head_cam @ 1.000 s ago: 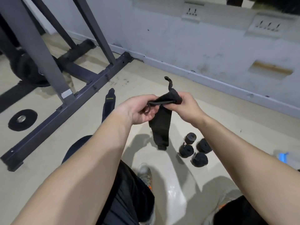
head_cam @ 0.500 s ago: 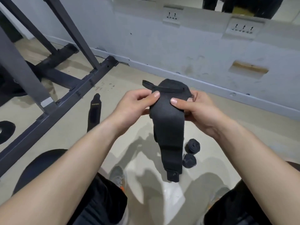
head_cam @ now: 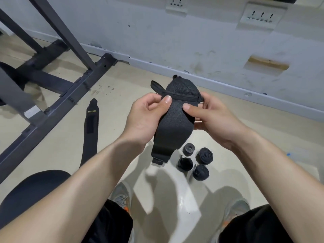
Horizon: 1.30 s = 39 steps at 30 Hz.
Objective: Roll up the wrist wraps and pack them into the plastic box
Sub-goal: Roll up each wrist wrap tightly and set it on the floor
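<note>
Left hand [head_cam: 143, 118] and right hand [head_cam: 213, 120] each pinch the black wrist wrap [head_cam: 173, 123], thumbs on its near face; the fingers behind are hidden. Its tail hangs toward 6 o'clock. Four rolled wraps [head_cam: 194, 161] lie on the floor [head_cam: 114, 95] at 5 o'clock. An unrolled wrap [head_cam: 90, 130] lies at 9 o'clock, its near end cut off by the left forearm. The plastic box cannot be made out.

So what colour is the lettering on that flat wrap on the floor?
Yellowish-gold on the black flat wrap, seen in the head view.
</note>
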Each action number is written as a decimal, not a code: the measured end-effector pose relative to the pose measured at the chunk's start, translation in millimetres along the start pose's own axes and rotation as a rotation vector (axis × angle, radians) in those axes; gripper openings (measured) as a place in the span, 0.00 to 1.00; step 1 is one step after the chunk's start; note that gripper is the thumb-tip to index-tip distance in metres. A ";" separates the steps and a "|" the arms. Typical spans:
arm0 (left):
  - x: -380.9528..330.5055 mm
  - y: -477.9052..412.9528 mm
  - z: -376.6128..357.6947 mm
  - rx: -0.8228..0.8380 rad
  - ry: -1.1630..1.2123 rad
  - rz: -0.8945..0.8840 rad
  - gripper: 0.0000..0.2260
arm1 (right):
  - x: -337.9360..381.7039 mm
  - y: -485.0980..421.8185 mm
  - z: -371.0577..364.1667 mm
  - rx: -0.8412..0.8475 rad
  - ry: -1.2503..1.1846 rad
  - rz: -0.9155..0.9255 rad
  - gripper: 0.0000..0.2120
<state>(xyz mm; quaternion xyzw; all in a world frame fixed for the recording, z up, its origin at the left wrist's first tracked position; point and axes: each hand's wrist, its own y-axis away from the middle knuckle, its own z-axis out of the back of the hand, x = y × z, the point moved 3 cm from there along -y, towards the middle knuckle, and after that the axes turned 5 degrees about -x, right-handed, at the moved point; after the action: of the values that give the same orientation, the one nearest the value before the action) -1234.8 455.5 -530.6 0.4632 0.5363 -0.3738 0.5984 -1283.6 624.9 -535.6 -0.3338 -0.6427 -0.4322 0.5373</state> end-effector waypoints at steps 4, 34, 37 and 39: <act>-0.3 -3.6 -5.6 0.049 0.102 0.027 0.06 | -0.2 -1.7 1.9 -0.034 0.031 0.045 0.12; -14.2 -4.5 -2.6 0.468 0.338 0.179 0.09 | 3.8 3.4 3.6 0.290 -0.530 -0.168 0.12; -12.9 -6.0 -1.5 0.412 0.227 0.180 0.09 | 4.9 2.7 0.5 0.275 -0.366 -0.115 0.11; -9.9 -6.4 -3.4 0.345 0.152 0.159 0.11 | 2.0 2.5 -2.1 0.188 -0.190 -0.069 0.11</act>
<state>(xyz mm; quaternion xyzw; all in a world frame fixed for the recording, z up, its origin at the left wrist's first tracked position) -1243.2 456.4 -521.8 0.6266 0.4695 -0.3758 0.4958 -1280.9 624.0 -533.1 -0.2992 -0.7395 -0.3549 0.4875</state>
